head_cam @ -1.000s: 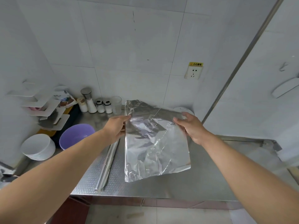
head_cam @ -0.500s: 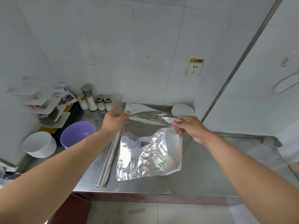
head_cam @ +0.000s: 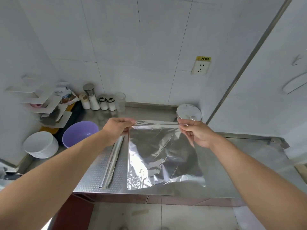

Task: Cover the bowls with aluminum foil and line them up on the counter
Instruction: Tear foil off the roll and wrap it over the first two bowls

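Compared with a second ago, the foil sheet (head_cam: 163,155) is pulled wider and flatter: both hands have drawn apart along its top edge, and the fold that sagged between them half a second ago is stretched out. Hanging from that edge, the sheet faces the camera, its crumpled lower corners reaching toward the front of the table (head_cam: 232,171). This suggests a sheet squared up and ready to be laid over a bowl.

Left hand (head_cam: 116,128): fingers curled, thumb and fingertips pinching the upper left corner of the sheet. Right hand (head_cam: 196,132): thumb and forefinger pinching the upper right corner, the remaining fingers loosely bent below it. Neither hand touches anything else.

Foil roll (head_cam: 113,161): lying on the table just left of the sheet, pointing away from the camera. Foil-covered bowl (head_cam: 188,112): already wrapped, standing at the back right corner against the wall. Purple bowl (head_cam: 79,132) and white bowl stack (head_cam: 40,144): uncovered, at the left end of the table, well apart from the sheet. By this count, one bowl is finished and the purple bowl is the nearest candidate for the held sheet. Seasoning jars (head_cam: 99,101) stand along the back wall.
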The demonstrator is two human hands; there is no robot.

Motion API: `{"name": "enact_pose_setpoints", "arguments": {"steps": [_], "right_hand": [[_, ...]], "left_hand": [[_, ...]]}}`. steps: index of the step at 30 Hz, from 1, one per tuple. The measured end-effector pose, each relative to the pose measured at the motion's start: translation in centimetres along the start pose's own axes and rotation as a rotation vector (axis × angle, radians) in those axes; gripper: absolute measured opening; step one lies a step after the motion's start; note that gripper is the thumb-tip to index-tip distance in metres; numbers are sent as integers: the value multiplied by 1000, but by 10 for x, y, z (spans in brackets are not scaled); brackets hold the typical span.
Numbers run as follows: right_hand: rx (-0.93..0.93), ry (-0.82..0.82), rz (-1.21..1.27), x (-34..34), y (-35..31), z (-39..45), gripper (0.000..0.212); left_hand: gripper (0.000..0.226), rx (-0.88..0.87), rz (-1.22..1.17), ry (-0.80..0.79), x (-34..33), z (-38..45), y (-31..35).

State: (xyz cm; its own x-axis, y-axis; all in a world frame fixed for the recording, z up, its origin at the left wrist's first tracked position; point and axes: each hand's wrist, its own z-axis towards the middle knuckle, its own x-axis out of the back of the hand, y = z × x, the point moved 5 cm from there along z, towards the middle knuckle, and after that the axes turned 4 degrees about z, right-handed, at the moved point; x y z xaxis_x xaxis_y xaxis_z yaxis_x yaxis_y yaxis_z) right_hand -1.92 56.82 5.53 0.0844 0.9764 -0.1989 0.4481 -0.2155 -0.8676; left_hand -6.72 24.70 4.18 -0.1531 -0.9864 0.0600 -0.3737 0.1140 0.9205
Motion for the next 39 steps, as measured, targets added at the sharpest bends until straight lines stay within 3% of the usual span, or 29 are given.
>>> {"name": "enact_pose_setpoints", "arguments": {"steps": [6, 15, 20, 23, 29, 35, 37, 39], "right_hand": [[1, 13, -136, 3, 4, -2, 26], [-19, 107, -175, 6, 0, -3, 18], [-15, 112, -263, 8, 5, 0, 27], [29, 125, -326, 8, 13, 1, 16], [-33, 95, -204, 0, 48, 5, 4], [-37, 268, -122, -1, 77, 10, 3], [-93, 253, -97, -1, 86, 11, 12], [-171, 229, -159, -1, 96, 10, 30]], "left_hand": [[14, 110, -84, -112, 4, -3, -7], [15, 53, 27, -25, 3, -1, -6], [22, 92, 74, 18, 5, 2, -16], [32, 99, 127, 67, 4, 4, -26], [42, 254, -64, -3, -12, 3, -58], [12, 267, -27, -131, -26, 0, -90], [26, 273, -17, -86, -22, 3, -98], [54, 266, 14, -39, -18, 6, -103]]}}
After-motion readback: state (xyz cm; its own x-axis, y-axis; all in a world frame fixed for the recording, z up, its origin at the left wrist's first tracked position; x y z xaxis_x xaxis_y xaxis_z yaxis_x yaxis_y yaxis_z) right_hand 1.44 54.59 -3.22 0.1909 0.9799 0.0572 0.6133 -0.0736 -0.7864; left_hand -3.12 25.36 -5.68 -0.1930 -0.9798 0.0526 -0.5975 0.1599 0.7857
